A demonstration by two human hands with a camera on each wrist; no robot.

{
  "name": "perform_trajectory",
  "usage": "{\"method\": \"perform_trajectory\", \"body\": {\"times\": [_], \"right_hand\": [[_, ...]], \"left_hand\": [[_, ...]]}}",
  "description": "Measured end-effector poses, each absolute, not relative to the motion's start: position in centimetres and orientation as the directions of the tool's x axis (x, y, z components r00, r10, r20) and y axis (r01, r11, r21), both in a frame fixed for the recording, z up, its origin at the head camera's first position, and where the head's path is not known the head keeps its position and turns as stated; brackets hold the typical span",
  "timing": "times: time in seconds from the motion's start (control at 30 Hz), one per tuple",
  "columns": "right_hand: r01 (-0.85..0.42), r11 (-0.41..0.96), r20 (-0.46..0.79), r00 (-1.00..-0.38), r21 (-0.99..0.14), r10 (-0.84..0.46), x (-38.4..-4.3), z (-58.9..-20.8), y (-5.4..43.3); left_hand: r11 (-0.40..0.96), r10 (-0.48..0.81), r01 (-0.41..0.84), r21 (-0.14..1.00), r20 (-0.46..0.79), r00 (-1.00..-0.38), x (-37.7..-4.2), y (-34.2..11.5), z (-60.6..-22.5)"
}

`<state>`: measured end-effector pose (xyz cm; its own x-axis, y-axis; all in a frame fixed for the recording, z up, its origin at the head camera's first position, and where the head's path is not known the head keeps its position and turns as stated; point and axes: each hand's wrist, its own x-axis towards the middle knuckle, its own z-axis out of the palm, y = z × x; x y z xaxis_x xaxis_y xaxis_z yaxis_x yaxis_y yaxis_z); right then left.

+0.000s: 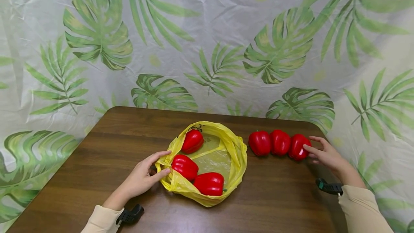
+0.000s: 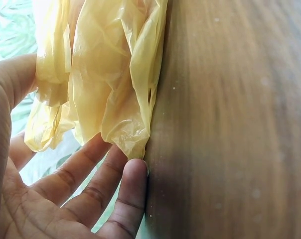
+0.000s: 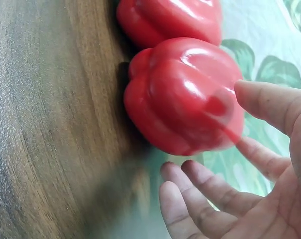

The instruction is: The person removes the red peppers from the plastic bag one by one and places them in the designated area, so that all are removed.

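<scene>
The person's left hand rests at the near edge of a yellow plastic bag, its thumb and index finger well apart on the rim. The left wrist view shows the other fingers spread and only slightly bent against the bag's outer side.

The bag lies open just right of that hand, with 3 red bell peppers inside. 1 pepper sits just beyond the left thumb tip, 1 pepper is farther forward, past the index fingertip, and 1 pepper lies to the thumb's right.

The right hand is spread loosely beside the end pepper of a row of 3; its thumb and index finger reach that pepper's side, without closing round it. Left of the right hand, the middle pepper touches the end pepper, and the far pepper lies nearest the bag.

Under both hands is a brown wooden table; ahead of them hangs a leaf-patterned curtain.
</scene>
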<state>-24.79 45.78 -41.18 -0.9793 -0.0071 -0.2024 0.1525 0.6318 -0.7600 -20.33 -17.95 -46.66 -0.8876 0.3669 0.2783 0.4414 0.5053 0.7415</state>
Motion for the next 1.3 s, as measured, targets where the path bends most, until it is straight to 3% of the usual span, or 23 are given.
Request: {"method": "perform_trajectory", "body": {"times": [0.37,0.77,1.07,1.3], "right_hand": [[0.101,0.694,-0.118,-0.993,-0.713,0.023,-24.6,-40.5,45.9],[0.040,0.736,0.020,-0.997,-0.676,0.073,-24.2,-36.2,43.1],[-0.125,0.776,0.122,-0.991,-0.618,-0.062,-22.9,-33.9,37.1],[-0.191,0.776,0.074,-0.980,-0.601,-0.184,-21.8,-33.0,31.8]], "left_hand": [[0.494,0.367,0.424,0.759,0.260,-0.893,-20.2,-18.0,-46.8],[0.501,0.366,0.436,0.748,0.273,-0.890,-20.3,-18.0,-46.7],[0.505,0.366,0.446,0.739,0.285,-0.886,-20.4,-17.9,-46.7],[0.506,0.367,0.441,0.742,0.278,-0.888,-20.4,-18.0,-46.7]]}}
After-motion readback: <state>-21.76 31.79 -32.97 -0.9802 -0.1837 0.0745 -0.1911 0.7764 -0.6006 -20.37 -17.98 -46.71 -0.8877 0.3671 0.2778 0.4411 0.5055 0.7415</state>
